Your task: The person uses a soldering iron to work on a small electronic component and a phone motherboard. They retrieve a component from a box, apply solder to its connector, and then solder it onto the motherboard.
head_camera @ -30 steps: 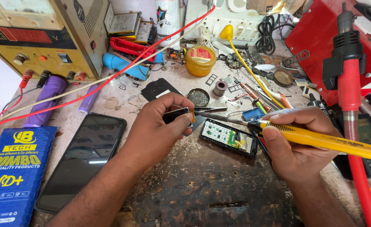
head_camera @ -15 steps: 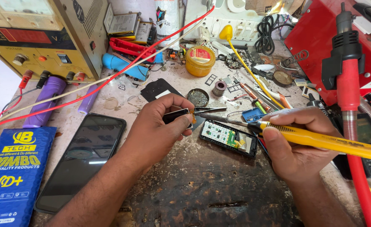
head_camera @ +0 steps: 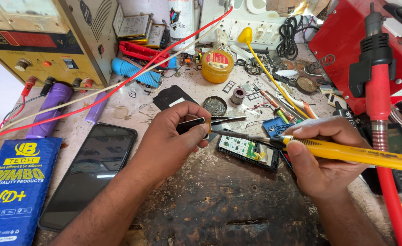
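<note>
Nothing much shifts since a second ago: both hands hold their pose. Left hand [head_camera: 171,141] pinches a small black part [head_camera: 193,126] above the worktop [head_camera: 219,205]; right hand [head_camera: 324,159] grips the yellow soldering iron [head_camera: 347,152], tip beside that part, over the opened phone board [head_camera: 249,151].

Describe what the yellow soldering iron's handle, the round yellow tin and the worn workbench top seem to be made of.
The yellow soldering iron's handle in the right hand: apparently glossy plastic, smooth and evenly coloured. The round yellow tin: probably painted metal, judging by its thin rolled rim. The worn workbench top: likely wood, dark, cracked and scorched along a visible grain.
</note>
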